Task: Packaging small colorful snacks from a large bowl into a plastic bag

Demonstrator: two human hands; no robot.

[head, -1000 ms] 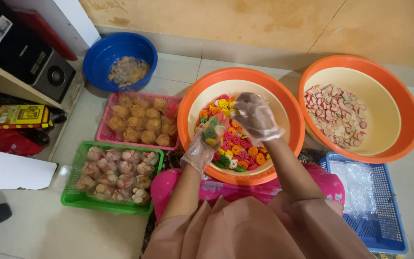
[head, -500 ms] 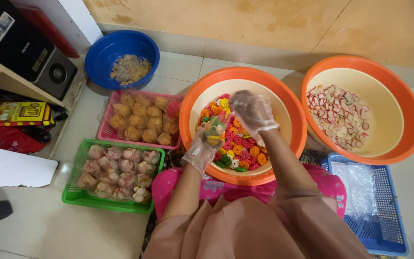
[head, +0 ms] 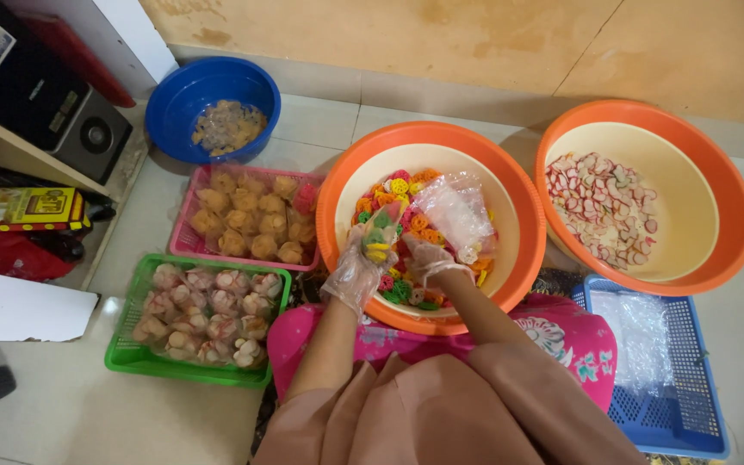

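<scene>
The pale tiled floor [head: 88, 413] carries two orange plastic basins [head: 337, 185] [head: 734, 185], a blue round plastic bowl [head: 165, 103] far left, a pink basket [head: 184, 241], a green basket [head: 131, 362] near left, and a blue basket [head: 699, 413] near right.

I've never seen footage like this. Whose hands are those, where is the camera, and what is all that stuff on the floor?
The camera sits on a person's head, looking down at their own gloved hands. The left hand holds a small clear bag with colourful crackers; the right hand reaches into the near orange basin of crackers, a clear plastic bag over it. Around lie a second orange basin with pink-white pieces, a blue bowl, a pink basket and a green basket of filled bags, and a blue basket.
</scene>
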